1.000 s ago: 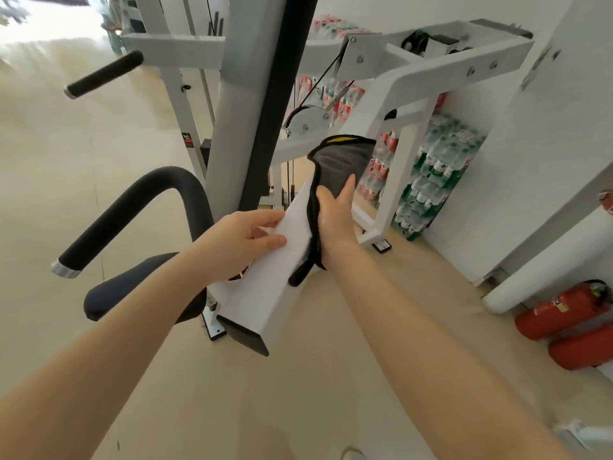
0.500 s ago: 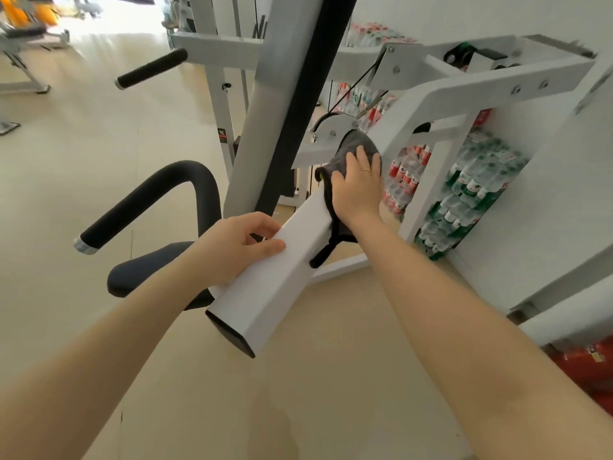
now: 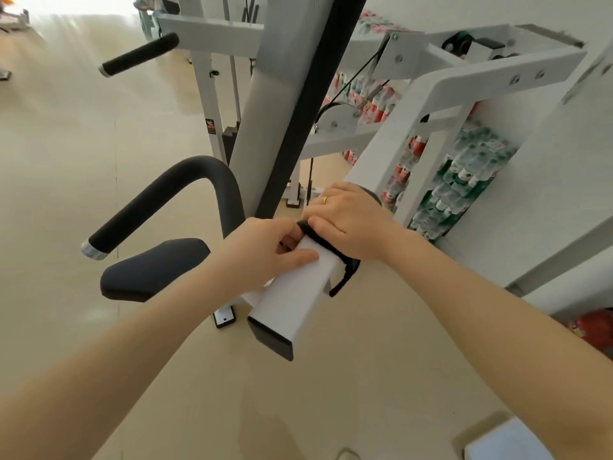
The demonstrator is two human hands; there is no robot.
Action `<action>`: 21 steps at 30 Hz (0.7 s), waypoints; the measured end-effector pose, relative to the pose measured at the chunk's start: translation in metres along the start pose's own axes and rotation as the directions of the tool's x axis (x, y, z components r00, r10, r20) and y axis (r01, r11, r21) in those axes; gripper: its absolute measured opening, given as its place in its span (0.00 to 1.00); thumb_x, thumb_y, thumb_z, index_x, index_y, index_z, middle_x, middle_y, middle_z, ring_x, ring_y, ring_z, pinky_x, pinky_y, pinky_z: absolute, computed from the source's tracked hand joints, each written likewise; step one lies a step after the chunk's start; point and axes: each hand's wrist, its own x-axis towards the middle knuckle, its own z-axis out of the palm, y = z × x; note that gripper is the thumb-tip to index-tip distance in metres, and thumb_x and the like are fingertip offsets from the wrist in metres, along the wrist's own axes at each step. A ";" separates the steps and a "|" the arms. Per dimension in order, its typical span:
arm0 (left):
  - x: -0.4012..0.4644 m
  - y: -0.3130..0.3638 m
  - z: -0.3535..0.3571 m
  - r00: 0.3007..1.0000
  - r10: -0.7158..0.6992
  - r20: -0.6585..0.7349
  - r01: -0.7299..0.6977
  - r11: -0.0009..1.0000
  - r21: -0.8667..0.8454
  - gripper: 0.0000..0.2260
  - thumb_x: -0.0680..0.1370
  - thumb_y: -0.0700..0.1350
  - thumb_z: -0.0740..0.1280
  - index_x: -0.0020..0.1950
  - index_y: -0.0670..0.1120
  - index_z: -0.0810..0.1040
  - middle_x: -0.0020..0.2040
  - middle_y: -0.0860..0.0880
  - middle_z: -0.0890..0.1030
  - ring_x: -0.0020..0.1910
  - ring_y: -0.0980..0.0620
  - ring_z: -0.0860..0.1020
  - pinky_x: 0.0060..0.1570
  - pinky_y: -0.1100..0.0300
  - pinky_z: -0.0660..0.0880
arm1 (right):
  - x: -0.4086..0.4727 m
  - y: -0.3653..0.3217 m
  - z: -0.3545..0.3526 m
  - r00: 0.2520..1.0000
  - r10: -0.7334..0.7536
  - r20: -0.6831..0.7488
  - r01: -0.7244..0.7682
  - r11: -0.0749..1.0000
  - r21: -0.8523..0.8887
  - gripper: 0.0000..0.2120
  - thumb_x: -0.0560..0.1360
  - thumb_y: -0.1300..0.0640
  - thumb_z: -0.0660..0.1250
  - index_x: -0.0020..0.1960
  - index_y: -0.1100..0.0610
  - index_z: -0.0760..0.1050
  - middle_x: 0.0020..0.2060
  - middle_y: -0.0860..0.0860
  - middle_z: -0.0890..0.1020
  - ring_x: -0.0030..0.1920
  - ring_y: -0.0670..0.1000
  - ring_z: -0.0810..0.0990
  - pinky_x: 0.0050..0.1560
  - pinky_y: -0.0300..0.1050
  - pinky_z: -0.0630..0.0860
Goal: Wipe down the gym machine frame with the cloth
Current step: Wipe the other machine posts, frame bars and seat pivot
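On the white frame bar [image 3: 292, 303], the right hand [image 3: 348, 224] pressed the dark cloth [image 3: 346, 277] down, fingers curled over it, while the left hand [image 3: 265, 250] gripped the bar beside it.

Single view from my head, facing forward and down, close over white frame beam [image 3: 292, 303]; my forearms enter from bottom corners.

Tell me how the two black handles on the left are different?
The upper handle is straight and thin, sticking out sideways high on the frame. The lower handle is thicker and curved, bending down towards the seat. The lower handle's silver end cap is big and plain to see; the upper handle's is smaller. Both are black-padded, and neither hand touches them.
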 end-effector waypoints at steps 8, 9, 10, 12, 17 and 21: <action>0.027 0.010 0.002 0.999 0.038 -0.007 -0.038 0.999 -0.030 0.26 0.71 0.60 0.67 0.66 0.55 0.66 0.53 0.59 0.72 0.43 0.62 0.74 0.46 0.67 0.71 | 0.017 0.088 -0.008 0.979 0.198 -0.055 -0.196 0.980 0.040 0.29 0.71 0.45 0.42 0.48 0.58 0.78 0.43 0.52 0.79 0.47 0.50 0.72 0.51 0.40 0.60; 0.032 0.015 0.005 0.998 0.046 -0.040 -0.047 0.999 -0.005 0.28 0.70 0.61 0.67 0.67 0.55 0.65 0.53 0.58 0.70 0.44 0.60 0.73 0.47 0.66 0.70 | 0.017 0.104 -0.010 0.971 0.226 -0.072 -0.223 0.974 0.046 0.28 0.72 0.47 0.43 0.50 0.59 0.78 0.47 0.53 0.80 0.50 0.51 0.73 0.53 0.41 0.60; 0.037 0.020 0.007 0.996 0.053 -0.074 -0.051 0.998 0.027 0.29 0.69 0.62 0.67 0.67 0.54 0.65 0.53 0.57 0.68 0.45 0.59 0.72 0.48 0.65 0.69 | 0.018 0.122 -0.013 0.964 0.253 -0.086 -0.250 0.967 0.050 0.26 0.74 0.50 0.45 0.53 0.59 0.78 0.52 0.54 0.80 0.55 0.52 0.73 0.56 0.41 0.60; 0.050 0.033 0.008 0.992 0.041 -0.122 -0.031 0.996 0.083 0.32 0.69 0.63 0.67 0.69 0.53 0.63 0.53 0.57 0.65 0.47 0.57 0.70 0.50 0.64 0.68 | 0.021 0.153 -0.016 0.945 0.314 -0.089 -0.309 0.949 0.061 0.25 0.74 0.53 0.46 0.60 0.58 0.76 0.62 0.55 0.76 0.64 0.53 0.69 0.65 0.40 0.57; 0.084 0.062 0.009 0.983 -0.078 -0.164 0.108 0.977 0.184 0.30 0.71 0.62 0.66 0.68 0.51 0.64 0.58 0.52 0.71 0.49 0.53 0.70 0.50 0.59 0.70 | 0.016 0.170 -0.010 0.932 0.341 -0.120 -0.334 0.940 0.073 0.28 0.74 0.49 0.44 0.65 0.54 0.73 0.67 0.51 0.72 0.71 0.52 0.62 0.72 0.47 0.51; 0.104 0.073 0.018 0.959 -0.150 -0.241 0.206 0.952 0.225 0.23 0.70 0.60 0.67 0.58 0.48 0.71 0.54 0.49 0.74 0.47 0.52 0.70 0.46 0.59 0.68 | -0.010 0.137 0.009 0.959 0.089 -0.270 -0.054 0.989 0.134 0.25 0.76 0.49 0.46 0.62 0.56 0.75 0.62 0.52 0.77 0.67 0.55 0.68 0.70 0.52 0.54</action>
